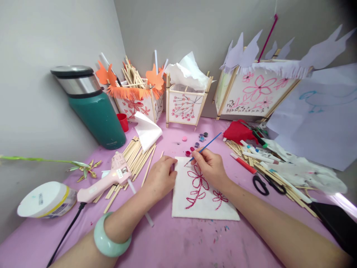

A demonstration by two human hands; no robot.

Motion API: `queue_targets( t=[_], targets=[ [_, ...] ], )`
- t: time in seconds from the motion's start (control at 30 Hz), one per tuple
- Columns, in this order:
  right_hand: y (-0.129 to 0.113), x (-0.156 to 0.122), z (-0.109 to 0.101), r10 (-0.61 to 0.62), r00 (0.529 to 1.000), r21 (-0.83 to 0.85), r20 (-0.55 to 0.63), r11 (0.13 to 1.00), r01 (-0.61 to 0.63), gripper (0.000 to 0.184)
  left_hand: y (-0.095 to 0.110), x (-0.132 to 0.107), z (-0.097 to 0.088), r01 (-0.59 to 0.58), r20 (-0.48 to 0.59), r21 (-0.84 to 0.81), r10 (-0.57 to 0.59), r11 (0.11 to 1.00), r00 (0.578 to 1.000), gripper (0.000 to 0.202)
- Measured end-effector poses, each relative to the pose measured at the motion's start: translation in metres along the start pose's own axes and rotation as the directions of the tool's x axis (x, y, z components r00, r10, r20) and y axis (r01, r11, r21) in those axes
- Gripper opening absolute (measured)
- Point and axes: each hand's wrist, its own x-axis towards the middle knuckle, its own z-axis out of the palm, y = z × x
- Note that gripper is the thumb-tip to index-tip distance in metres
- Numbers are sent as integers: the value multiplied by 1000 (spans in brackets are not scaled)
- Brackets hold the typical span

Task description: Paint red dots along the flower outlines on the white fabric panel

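A white painted panel [182, 193] lies on the pink-covered table, showing dark pink flowers and a leafy stem. My right hand [210, 165] is closed around a thin blue paintbrush [210, 140]; the brush tip is at the panel's upper part, near the biggest flower. At the panel's upper left edge is my left hand [161, 175], fingers bent and thumb against the edge, holding it. Several small paint pots [201, 137] in pink, red, blue and dark shades stand just beyond the panel. Part of the painting is hidden beneath my right hand.
On the left are a pink glue gun [104, 178], bamboo sticks [139, 156], a white tub [47, 201] and a green bottle [96, 115]. Decorated lanterns [185, 106] line the back. Scissors [267, 184], markers [244, 162] and a black phone-like object [334, 219] lie right.
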Motion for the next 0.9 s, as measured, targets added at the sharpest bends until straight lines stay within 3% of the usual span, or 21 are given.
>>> queue_targets(
  t=[0.27, 0.7, 0.9],
  targets=[
    [0, -1, -1, -30, 1000, -39, 2, 999, 30, 25, -1, 0, 0, -7, -1, -8, 7, 1000, 1000, 30],
    [-1, 2, -2, -29, 996, -46, -90, 999, 25, 28, 1, 0, -1, 3, 4, -3, -3, 1000, 1000, 31],
    [-2, 1, -1, -14, 999, -10, -49, 1000, 13, 28, 0, 0, -1, -6, 1, 2, 6, 1000, 1000, 30]
  ],
)
